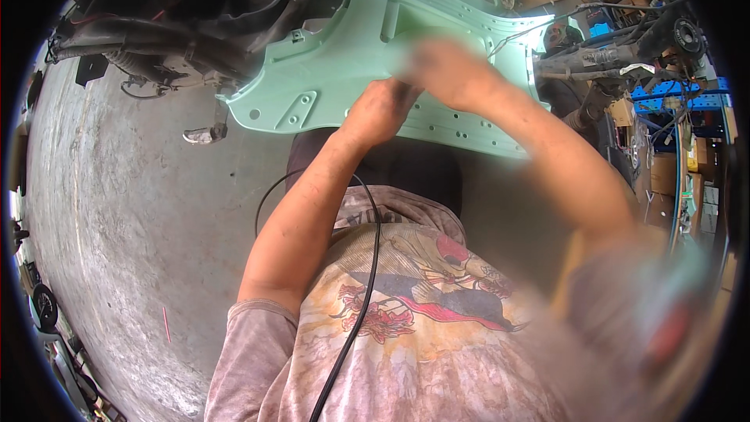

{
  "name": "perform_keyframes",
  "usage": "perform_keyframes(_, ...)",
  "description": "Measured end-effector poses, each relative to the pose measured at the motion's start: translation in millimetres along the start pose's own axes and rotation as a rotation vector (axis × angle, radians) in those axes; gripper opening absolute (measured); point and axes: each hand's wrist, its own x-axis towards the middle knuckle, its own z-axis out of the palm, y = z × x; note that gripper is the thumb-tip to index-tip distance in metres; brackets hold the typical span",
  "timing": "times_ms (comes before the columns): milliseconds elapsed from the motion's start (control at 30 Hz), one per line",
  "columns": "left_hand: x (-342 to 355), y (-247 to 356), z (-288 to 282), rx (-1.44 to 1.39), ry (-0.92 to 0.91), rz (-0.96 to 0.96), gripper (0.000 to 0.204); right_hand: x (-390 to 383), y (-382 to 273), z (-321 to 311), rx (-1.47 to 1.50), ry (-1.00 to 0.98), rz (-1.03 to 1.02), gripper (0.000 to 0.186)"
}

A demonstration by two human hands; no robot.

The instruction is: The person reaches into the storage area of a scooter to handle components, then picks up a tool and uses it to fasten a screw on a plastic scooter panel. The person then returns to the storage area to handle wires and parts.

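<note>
A large mint-green plastic body panel [305, 70], with bolt holes, slots and printed lettering, lies across the top middle, over my dark-trousered lap. My left hand [383, 108] is closed at the panel's middle, its fingertips and anything in them hidden beside my other hand. Just above and right of it, my right hand [449, 70] is smeared by blur over the panel, so its fingers and what they touch cannot be made out. A thin dark cable [504, 41] runs rightward from near that hand across the panel. Another black cable [373, 258] hangs over my shirt.
A dark vehicle frame with tubes [141, 55] is at upper left, with a small metal piece [205, 134] below it. Black forks and wiring [586, 62] are at right. Beyond stand blue shelving [664, 96] and cardboard boxes [664, 164]. A wheel [43, 305] is at the far left.
</note>
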Motion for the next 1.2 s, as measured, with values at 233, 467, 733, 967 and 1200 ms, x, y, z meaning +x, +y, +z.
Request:
perform_keyframes(233,-4,-4,-1,0.057,0.023,-0.049,0.027,-10,22,13,1.256,-0.223,0.338,0.029)
perform_keyframes(467,-5,-8,2,-0.074,-0.019,-0.101,0.025,-19,50,15,1.444,-0.501,0.133,0.033)
perform_keyframes(733,-8,-8,1,-0.024,-0.09,-0.154,0.024,-14,66,22,1.355,-0.613,0.063,0.034)
perform_keyframes(967,3,-2,-8,-0.145,-0.067,-0.075,0.028,5,36,21,0.808,-0.236,0.03,0.03)
perform_keyframes(1200,4,-22,-8,-0.141,-0.048,-0.136,0.027,4,11,32,1.185,-0.125,0.316,0.031)
